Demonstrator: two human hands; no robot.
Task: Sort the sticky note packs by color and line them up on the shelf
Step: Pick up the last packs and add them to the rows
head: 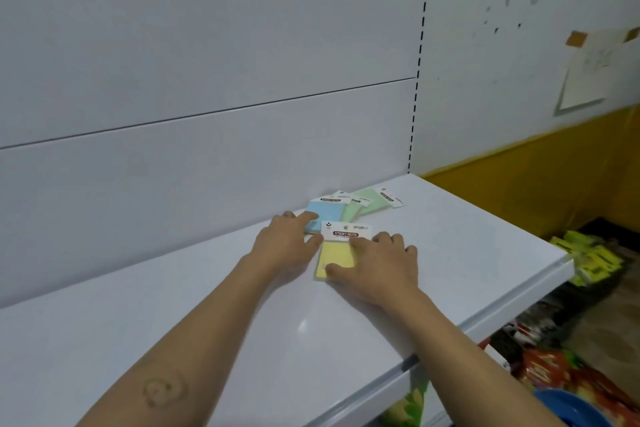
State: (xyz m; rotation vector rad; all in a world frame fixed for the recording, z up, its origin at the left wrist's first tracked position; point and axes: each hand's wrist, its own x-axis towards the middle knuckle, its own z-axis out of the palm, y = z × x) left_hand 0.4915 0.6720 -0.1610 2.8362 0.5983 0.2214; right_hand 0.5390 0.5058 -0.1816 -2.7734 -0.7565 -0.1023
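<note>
A yellow sticky note pack (337, 255) with a white "STICKY NOTE" header lies flat on the white shelf (173, 340). My right hand (377, 265) rests on it, fingers on its right side and thumb at its lower edge. My left hand (289, 241) touches its left edge, while the index finger reaches onto a blue pack (327, 213) just behind. Two green packs (367, 203) lie fanned out against the shelf's back panel, to the right of the blue one.
The shelf's front edge (485, 319) runs diagonally at the right. Below it on the floor are yellow-green packets (588, 258), colourful bags (561, 374) and a blue bowl (571, 409). A paper (595, 73) is taped to the wall at right.
</note>
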